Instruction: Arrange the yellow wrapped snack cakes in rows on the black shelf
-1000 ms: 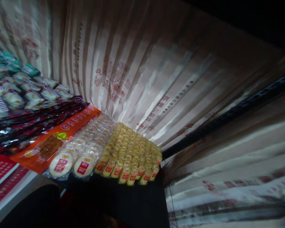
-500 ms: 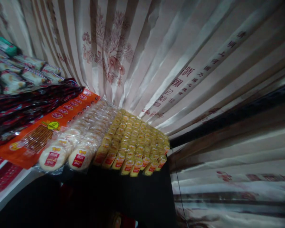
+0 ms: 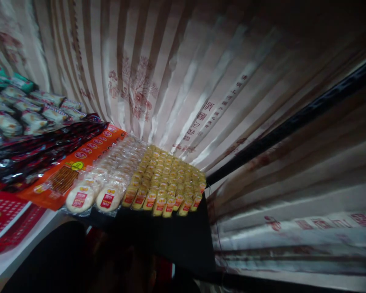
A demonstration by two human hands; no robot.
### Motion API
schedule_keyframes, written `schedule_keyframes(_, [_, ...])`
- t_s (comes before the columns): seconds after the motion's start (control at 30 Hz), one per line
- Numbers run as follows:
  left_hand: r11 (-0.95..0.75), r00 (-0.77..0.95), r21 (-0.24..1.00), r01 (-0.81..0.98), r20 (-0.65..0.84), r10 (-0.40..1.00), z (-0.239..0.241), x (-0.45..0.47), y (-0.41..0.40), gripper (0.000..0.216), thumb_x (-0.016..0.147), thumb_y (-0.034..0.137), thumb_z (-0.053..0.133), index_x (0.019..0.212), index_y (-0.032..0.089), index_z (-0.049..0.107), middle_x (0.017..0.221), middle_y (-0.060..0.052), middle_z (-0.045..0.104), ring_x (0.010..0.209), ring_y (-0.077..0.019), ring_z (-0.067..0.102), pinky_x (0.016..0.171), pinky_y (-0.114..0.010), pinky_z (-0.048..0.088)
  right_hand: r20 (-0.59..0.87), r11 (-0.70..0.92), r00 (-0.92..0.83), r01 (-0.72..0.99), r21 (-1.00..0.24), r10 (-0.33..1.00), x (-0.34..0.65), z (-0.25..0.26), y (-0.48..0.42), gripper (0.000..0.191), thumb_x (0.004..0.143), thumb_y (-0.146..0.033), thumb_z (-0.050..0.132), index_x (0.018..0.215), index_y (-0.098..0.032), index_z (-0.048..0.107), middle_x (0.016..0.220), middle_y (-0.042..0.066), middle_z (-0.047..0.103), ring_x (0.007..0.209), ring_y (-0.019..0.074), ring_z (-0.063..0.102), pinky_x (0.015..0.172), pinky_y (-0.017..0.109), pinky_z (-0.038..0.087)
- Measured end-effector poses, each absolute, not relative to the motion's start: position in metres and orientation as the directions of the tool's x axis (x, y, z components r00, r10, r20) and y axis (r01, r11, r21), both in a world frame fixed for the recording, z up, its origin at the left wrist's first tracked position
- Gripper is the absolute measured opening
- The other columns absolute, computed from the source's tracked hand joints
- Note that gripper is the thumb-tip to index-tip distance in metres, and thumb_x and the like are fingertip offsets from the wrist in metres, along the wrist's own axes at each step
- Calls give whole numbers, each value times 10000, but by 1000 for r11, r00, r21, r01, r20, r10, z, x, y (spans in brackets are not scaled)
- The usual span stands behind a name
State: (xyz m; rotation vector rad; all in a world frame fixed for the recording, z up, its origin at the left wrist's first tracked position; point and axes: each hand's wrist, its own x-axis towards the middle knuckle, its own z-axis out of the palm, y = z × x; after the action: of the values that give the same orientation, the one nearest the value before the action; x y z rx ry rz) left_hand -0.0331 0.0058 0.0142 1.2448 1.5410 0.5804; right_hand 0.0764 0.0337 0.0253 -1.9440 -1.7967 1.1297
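Deep shadow fills the bottom of the view, below the table's front edge. Dim skin-toned shapes (image 3: 137, 264) there seem to be my hands, but I cannot separate left from right or make out the fingers. A bit of something red (image 3: 164, 268) shows beside them; its kind is hidden by the dark. Above them, nearest the edge, stand two rows of round white rice crackers (image 3: 108, 198) in clear wrappers. To their right are several rows of small yellow-wrapped snacks (image 3: 164, 179) with red labels.
Left of the crackers lies an orange snack packet (image 3: 88, 152) with brown sticks pictured on it, then dark shiny packets (image 3: 42, 150) and white-and-green packets (image 3: 33, 118). A red box (image 3: 6, 219) sits low at left. Pleated printed curtains (image 3: 158, 81) and a dark bar (image 3: 293, 122) enclose the table.
The view has shifted, so the snacks sit slightly differently in frame and more of the red box shows at left. The skin-toned shapes at the bottom appear larger. The snack rows look unchanged.
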Motion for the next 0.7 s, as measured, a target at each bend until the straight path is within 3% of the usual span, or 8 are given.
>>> schedule_keyframes(0.13, [324, 77, 837, 441, -395, 915, 8, -39, 22, 266, 776, 289, 621, 1041, 260, 628, 1068, -44, 635, 1071, -285, 569, 939, -463, 456, -331, -251, 25, 709, -659, 943, 73, 32, 24, 150, 868, -254, 505, 958, -229, 622, 1026, 67, 652, 934, 191, 609, 829, 342, 464])
schedule_keyframes(0.23, [335, 53, 832, 442, -397, 916, 7, -44, 13, 328, 683, 247, 550, 996, 192, 630, 1067, -81, 658, 1100, -311, 567, 998, -459, 413, -284, -243, 51, 672, -699, 958, 73, 47, 12, 169, 796, -187, 513, 921, -228, 618, 938, 54, 687, 899, 201, 637, 803, 305, 454])
schedule_keyframes(0.33, [275, 54, 890, 363, -315, 948, 14, -49, 0, 325, 666, 267, 482, 956, 164, 590, 1049, -100, 665, 1047, -273, 603, 954, -408, 447, -189, -178, 52, 644, -744, 981, 75, 66, 1, 159, 756, -188, 532, 896, -222, 597, 891, 37, 689, 859, 189, 641, 755, 272, 455])
schedule_keyframes(0.43, [202, 62, 941, 272, -227, 972, 34, -53, -7, 243, 720, 346, 470, 897, 197, 543, 882, -60, 679, 881, -232, 652, 832, -370, 504, -133, -117, 15, 580, -806, 991, 80, 81, -5, 57, 774, -245, 521, 807, -224, 562, 768, -2, 655, 741, 158, 623, 680, 247, 451])
schedule_keyframes(0.53, [205, 36, 948, 244, -220, 975, 60, -52, -9, 335, 736, 385, 514, 1008, 189, 514, 865, -49, 662, 839, -218, 651, 755, -340, 517, -119, -97, -25, 422, -901, 993, 86, 94, -5, 96, 762, -277, 541, 845, -229, 541, 728, -39, 613, 665, 129, 586, 631, 231, 442])
schedule_keyframes(0.7, [101, 230, 988, 113, -125, 965, 92, -36, -6, 291, 770, 328, 516, 1024, 187, 532, 945, -43, 653, 840, -175, 639, 722, -281, 511, -66, -69, 43, 63, -996, 997, 97, 119, 4, 244, 733, -362, 608, 915, -225, 520, 731, -34, 600, 641, 119, 573, 563, 215, 449])
